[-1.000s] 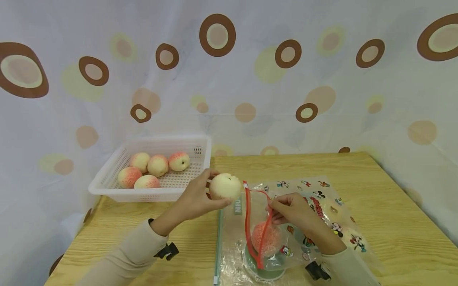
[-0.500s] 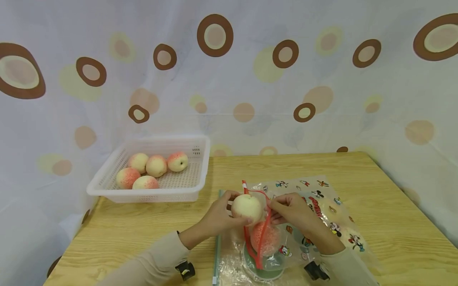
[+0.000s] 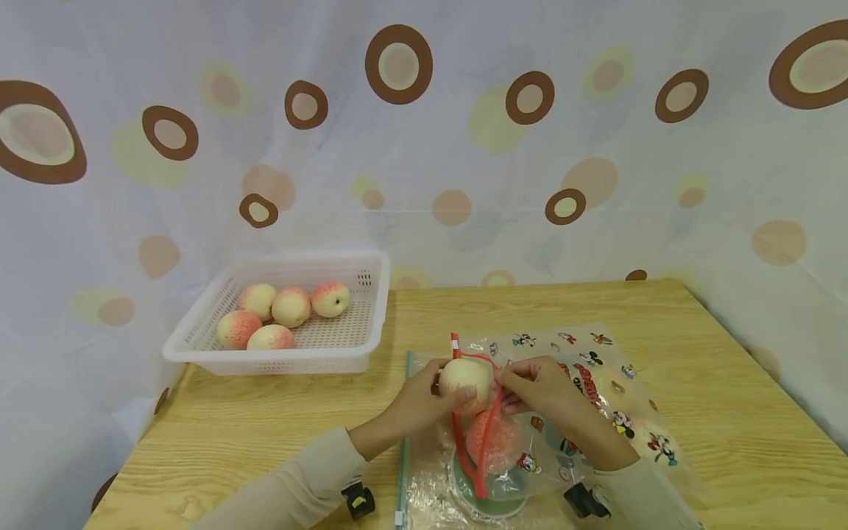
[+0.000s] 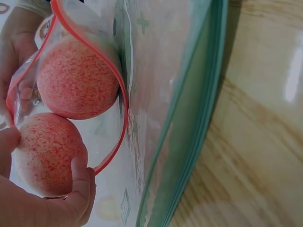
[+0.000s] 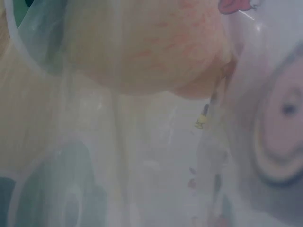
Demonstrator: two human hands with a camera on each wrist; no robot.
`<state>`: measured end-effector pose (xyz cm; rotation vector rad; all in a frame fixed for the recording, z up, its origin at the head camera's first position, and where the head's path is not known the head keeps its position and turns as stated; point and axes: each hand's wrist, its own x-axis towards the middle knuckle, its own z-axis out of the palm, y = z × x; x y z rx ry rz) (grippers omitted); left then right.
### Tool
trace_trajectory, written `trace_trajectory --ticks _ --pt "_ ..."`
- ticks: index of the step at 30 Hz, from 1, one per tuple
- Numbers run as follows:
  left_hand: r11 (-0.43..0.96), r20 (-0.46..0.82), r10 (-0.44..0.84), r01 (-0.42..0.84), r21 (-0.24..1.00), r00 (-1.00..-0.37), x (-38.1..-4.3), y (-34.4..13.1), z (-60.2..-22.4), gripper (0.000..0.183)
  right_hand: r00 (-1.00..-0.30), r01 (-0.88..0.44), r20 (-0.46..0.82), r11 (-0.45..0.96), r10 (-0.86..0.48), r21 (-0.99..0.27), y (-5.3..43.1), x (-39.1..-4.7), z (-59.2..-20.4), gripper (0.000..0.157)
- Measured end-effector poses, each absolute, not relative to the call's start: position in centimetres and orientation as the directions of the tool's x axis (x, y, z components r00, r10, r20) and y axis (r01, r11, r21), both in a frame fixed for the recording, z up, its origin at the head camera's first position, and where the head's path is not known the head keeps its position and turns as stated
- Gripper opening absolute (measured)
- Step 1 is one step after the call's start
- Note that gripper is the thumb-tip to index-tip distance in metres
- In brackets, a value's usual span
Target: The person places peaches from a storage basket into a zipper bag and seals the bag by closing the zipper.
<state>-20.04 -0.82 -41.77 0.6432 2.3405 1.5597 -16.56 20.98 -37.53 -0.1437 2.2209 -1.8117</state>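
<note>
Peach (image 3: 466, 383) is in the left hand (image 3: 419, 401), at the mouth of the red-edged bag (image 3: 481, 487).

Head view: inner peach (image 3: 495, 443) sits in that bag, nearer the camera. Mouth gapes; left red strip passes behind the held peach, right strip runs up to the right hand (image 3: 548, 391). Teal-edged bag (image 3: 403, 456) lies flat below, wood showing on its left. Printed plastic (image 3: 616, 386) spreads up and right, then more wood to the slanting right edge of the tabletop (image 3: 722, 412). Basket (image 3: 265, 361) with five peaches (image 3: 291, 308) stands back left, reaching the left edge; backdrop (image 3: 411, 147) behind. Forearms come in from both lower corners. Left hand: thumb on the peach's near face, fingers round its far side. Right hand: fingers pinching the red strip.

Left wrist view: red strip loops wide around inner peach; held peach is at the loop's lower left, gripped between thumb and fingers. The two peaches look touching. Teal edge runs well apart to the right, then wood. Right hand is upper left, at the strip.

Right wrist view: blurred. One peach through hazy plastic, can't tell which; cartoon prints around it.
</note>
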Motion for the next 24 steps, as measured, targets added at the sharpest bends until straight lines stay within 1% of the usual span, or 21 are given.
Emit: trace_trajectory --ticks 3,5,10,13,18,21,24 --pt "0.294 0.032 0.525 0.217 0.931 -0.850 -20.09 -0.92 -41.93 0.053 -0.959 0.092 -0.145 0.216 -0.243 -0.972 20.96 -16.62 -37.58 0.030" --pt "0.255 0.022 0.541 0.189 0.948 -0.840 -20.13 -1.02 -42.04 0.049 -0.958 0.095 -0.148 0.215 -0.244 -0.972 20.94 -16.63 -37.59 0.031" --pt "0.188 -0.001 0.563 0.127 0.974 -0.826 -20.30 -1.18 -42.18 0.049 -0.956 0.104 -0.157 0.215 -0.246 -0.971 20.92 -16.61 -37.51 0.031" --pt "0.239 0.005 0.583 0.177 0.955 -0.813 -20.41 -1.08 -42.28 0.044 -0.955 0.102 -0.156 0.214 -0.253 -0.971 20.96 -16.57 -37.45 0.030" --pt "0.365 0.025 0.613 0.310 0.878 -0.790 -20.42 -0.54 -42.33 0.031 -0.954 0.097 -0.150 0.206 -0.261 -0.974 21.02 -16.51 -37.44 0.030" --pt "0.396 0.055 0.616 0.369 0.841 -0.786 -20.36 -0.37 -42.31 0.028 -0.955 0.091 -0.145 0.209 -0.258 -0.974 21.01 -16.55 -37.50 0.030" --pt "0.403 0.077 0.610 0.393 0.827 -0.789 -20.29 -0.41 -42.35 0.025 -0.956 0.090 -0.145 0.216 -0.253 -0.972 21.01 -16.61 -37.54 0.030"
